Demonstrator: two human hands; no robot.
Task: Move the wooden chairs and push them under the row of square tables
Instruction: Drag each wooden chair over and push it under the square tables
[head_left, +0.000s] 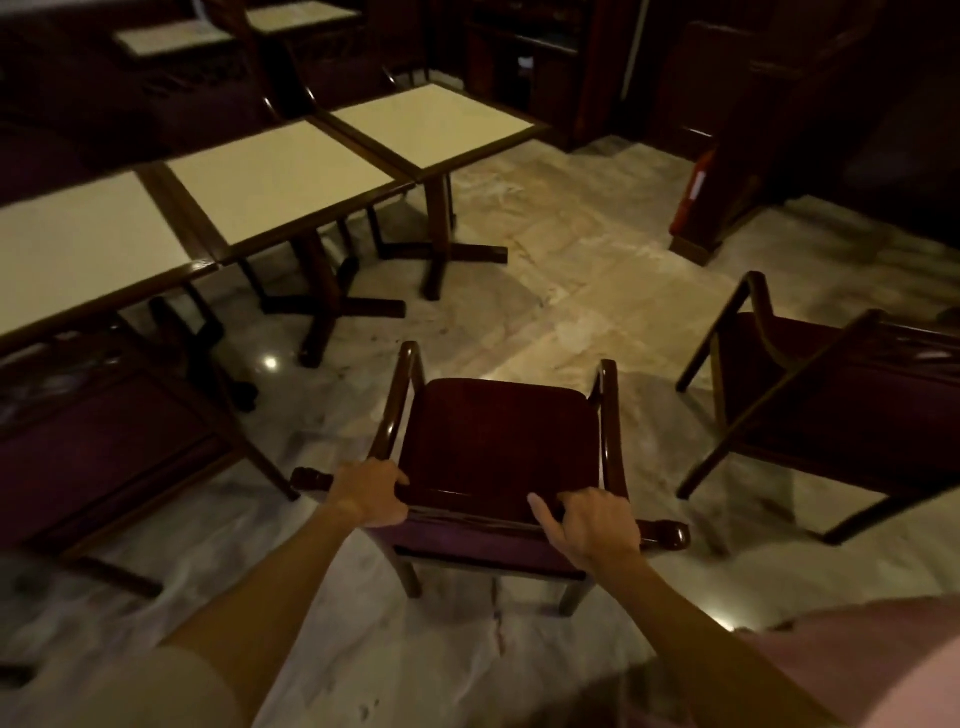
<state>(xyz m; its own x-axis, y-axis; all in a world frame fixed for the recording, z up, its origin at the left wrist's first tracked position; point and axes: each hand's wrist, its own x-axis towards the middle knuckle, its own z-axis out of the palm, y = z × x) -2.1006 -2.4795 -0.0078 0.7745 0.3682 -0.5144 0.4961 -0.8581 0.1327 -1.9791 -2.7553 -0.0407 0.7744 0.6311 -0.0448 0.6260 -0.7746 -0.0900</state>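
Note:
A dark wooden armchair (498, 436) with a maroon seat stands on the floor right in front of me, its back toward me. My left hand (371, 496) grips the top rail of the backrest at its left end. My right hand (592, 525) holds the same rail near its right end, thumb raised. A row of square cream-topped tables (280, 176) with dark wood edges and cross-shaped bases runs diagonally at the upper left. Another chair (104, 441) sits partly under the nearest table at the left. A third chair (831, 395) stands loose at the right.
Pale marble floor (571, 270) lies open between my chair and the tables. A dark wooden counter or cabinet (727, 156) with a red object at its base stands at the upper right. More tables (171, 36) and dark seating fill the background.

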